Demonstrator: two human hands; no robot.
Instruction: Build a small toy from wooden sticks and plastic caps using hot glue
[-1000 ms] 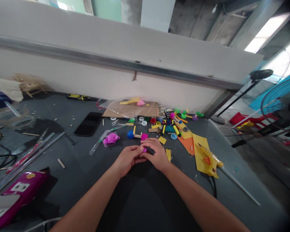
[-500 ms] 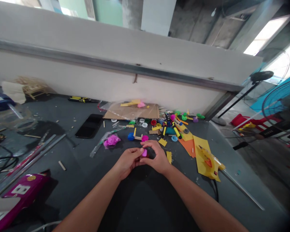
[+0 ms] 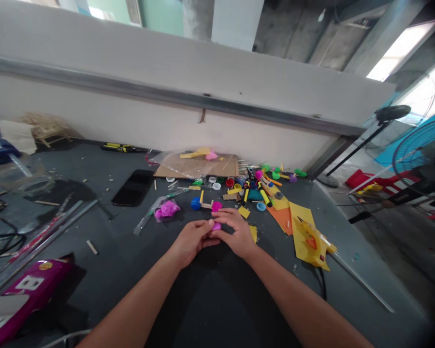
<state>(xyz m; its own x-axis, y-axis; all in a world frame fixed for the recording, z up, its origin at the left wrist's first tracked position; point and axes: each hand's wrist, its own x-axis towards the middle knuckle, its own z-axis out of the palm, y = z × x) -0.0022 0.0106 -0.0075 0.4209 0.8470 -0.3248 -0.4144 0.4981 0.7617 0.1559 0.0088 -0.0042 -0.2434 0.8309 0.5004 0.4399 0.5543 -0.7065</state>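
Pink cap [image 3: 216, 226] is pinched btwn both hands, L hand [image 3: 192, 240] and R hand [image 3: 237, 233] curled in, abt equally near; R fingers [image 3: 224, 215] lap over it. Looks round, no clear long axis or pointing dir; partly hidden. Farther: 2nd pink cap [image 3: 216, 206] and blue cap [image 3: 195, 203] on stick frame [image 3: 206, 204].

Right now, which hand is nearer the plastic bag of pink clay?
Left. The left hand is just below and to the right of the plastic bag of pink clay, not touching it; the right hand is farther right, beyond the left hand.
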